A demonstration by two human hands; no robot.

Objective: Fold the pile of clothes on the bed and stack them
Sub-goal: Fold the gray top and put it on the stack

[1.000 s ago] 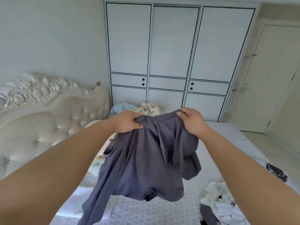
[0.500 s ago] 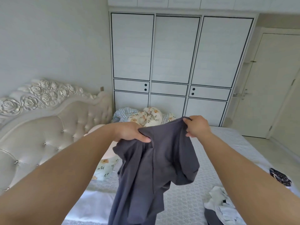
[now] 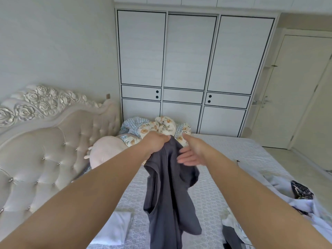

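A bed (image 3: 206,203) with a pale patterned cover fills the room's near half, a tall white wardrobe (image 3: 190,69) standing at its far side. Held up over the middle of the bed hangs a dark grey shirt (image 3: 168,200) — gripped by its top edge in the left hand (image 3: 156,143), whose fingers are curled tight round the bunched cloth. The right hand (image 3: 190,155) is just beside it, fingers straight and spread, fingertips at the shirt's right side. Near left lies a folded white garment (image 3: 115,229); at the right — a loose heap of clothes (image 3: 287,200). A tufted headboard (image 3: 41,141) runs along the left, with floral bedding (image 3: 161,126) bunched at the far end.
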